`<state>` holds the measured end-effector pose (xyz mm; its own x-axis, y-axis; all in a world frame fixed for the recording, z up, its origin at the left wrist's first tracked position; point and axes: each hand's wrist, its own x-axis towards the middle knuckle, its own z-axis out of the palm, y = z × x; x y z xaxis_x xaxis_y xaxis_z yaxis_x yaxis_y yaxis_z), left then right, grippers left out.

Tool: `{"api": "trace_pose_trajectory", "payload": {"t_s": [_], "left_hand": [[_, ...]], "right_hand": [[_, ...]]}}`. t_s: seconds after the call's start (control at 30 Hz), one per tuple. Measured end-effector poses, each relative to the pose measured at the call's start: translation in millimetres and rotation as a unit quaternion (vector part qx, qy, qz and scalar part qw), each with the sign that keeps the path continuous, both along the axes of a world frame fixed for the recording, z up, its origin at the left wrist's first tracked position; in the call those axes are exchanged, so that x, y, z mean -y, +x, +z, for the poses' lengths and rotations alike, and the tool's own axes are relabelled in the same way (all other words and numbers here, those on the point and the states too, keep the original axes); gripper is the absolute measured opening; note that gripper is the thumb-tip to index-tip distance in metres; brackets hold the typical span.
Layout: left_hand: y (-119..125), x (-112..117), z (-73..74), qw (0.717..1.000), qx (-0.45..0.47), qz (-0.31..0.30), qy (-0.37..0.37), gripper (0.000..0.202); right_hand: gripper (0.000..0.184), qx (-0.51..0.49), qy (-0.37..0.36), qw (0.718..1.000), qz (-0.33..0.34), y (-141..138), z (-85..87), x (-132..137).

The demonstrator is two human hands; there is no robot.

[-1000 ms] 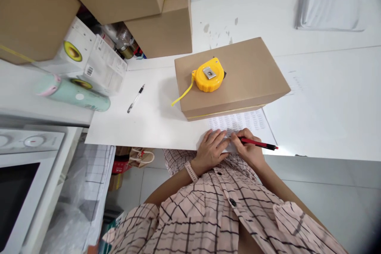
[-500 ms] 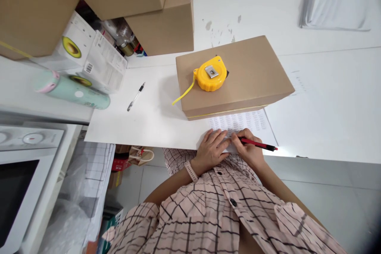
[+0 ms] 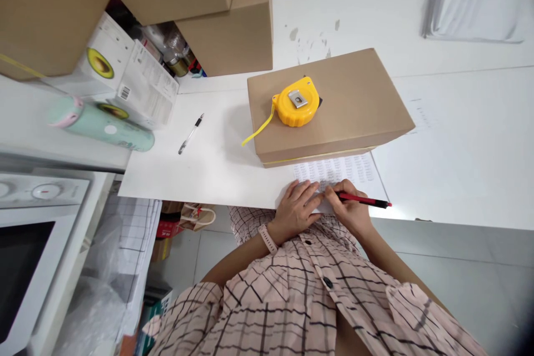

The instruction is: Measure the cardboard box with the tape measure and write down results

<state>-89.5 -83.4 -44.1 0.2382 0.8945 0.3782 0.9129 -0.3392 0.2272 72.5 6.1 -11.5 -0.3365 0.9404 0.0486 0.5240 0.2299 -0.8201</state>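
Note:
Between the fingers of my right hand (image 3: 349, 206) is a red and black pen (image 3: 367, 200), its lower end over a printed sheet (image 3: 334, 169) at the table's front edge. The pen's tip is hidden by my fingers. My left hand (image 3: 297, 203) lies flat, fingers stretched out, on the near part of the sheet. A closed brown cardboard box (image 3: 350, 100) covers the sheet's far part. On top of the box rests a yellow tape measure (image 3: 297, 103) with a metal clip and a yellow strap.
A clear pen with a black grip (image 3: 191, 133) lies on the white table (image 3: 217, 178). To the left are a mint green bottle (image 3: 108, 128), avocado-printed cartons (image 3: 146, 80) and stacked brown boxes (image 3: 233, 39). A microwave (image 3: 37, 256) stands lower left; papers (image 3: 475, 5) lie far right.
The right hand and its pen have shifted very slightly to the right. The left hand stays flat in place, and the box and tape measure look unmoved.

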Motion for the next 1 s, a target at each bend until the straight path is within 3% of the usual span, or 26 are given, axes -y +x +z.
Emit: {"api": "trace_pose_trajectory", "payload": {"t_s": [0.47,0.7,1.0], "left_hand": [[0.6,0.1,-0.5,1.0,0.014,0.005,0.023,0.048],[0.1,0.2,-0.8,1.0,0.003,0.002,-0.002,0.049],[0.3,0.3,-2.0,1.0,0.0,-0.003,-0.024,0.05]], "right_hand": [[0.034,-0.003,-0.016,1.0,-0.002,0.8,1.0,-0.2],[0.035,0.001,-0.025,0.999,-0.028,3.7,-1.6,-0.3],[0.034,-0.004,-0.013,1.0,-0.008,2.6,-0.8,-2.5]]}}
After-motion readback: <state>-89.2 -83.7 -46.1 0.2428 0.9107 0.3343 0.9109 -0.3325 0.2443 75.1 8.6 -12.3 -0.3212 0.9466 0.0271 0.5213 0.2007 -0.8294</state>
